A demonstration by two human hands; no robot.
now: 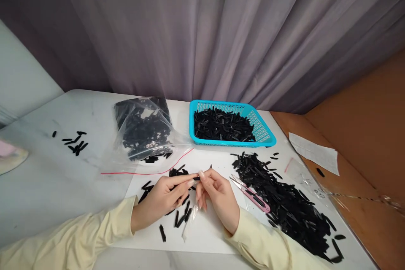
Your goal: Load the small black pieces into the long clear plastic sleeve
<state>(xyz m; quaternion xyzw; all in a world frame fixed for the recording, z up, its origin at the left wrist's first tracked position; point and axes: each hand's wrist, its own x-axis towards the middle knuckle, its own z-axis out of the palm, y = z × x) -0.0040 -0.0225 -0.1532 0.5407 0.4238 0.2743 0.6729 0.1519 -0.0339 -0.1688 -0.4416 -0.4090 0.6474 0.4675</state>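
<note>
My left hand [167,196] and my right hand [218,192] meet over a white sheet [139,236]. Between their fingertips is a small black strip [197,178], pinched from both sides. A narrow clear plastic sleeve [189,223] hangs below my right hand; whether its fingers grip it is hard to make out. Loose black strips [182,218] lie on the sheet beneath and around my hands. Just right of my right hand rest pink-handled thread snips [253,196], against a large heap of black strips [284,202].
A blue plastic basket [232,142] of black strips stands at the back. Left of it lies a clear zip bag [145,128] with more strips. Several strips [76,143] are scattered at the left. A white paper [314,152] and clear plastic packaging [305,177] lie at the right edge.
</note>
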